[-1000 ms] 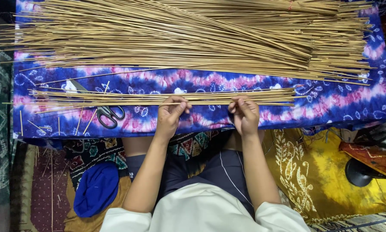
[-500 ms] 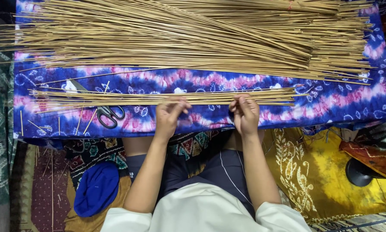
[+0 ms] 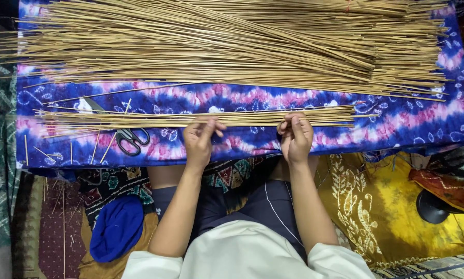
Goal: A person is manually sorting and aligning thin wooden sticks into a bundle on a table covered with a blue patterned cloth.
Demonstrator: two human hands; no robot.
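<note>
Both hands rest at the near edge of a surface draped in a blue, pink and white tie-dye cloth [image 3: 397,124]. The left hand [image 3: 198,138] and the right hand [image 3: 295,135] each pinch the near side of a small bundle of thin sticks [image 3: 139,117], which lies flat along the near part of the cloth, running left to right. A far larger pile of sticks [image 3: 232,44] covers the far half of the cloth. Black scissors [image 3: 130,138] lie just left of the left hand, with short stick offcuts [image 3: 100,147] scattered beside them near the left edge.
</note>
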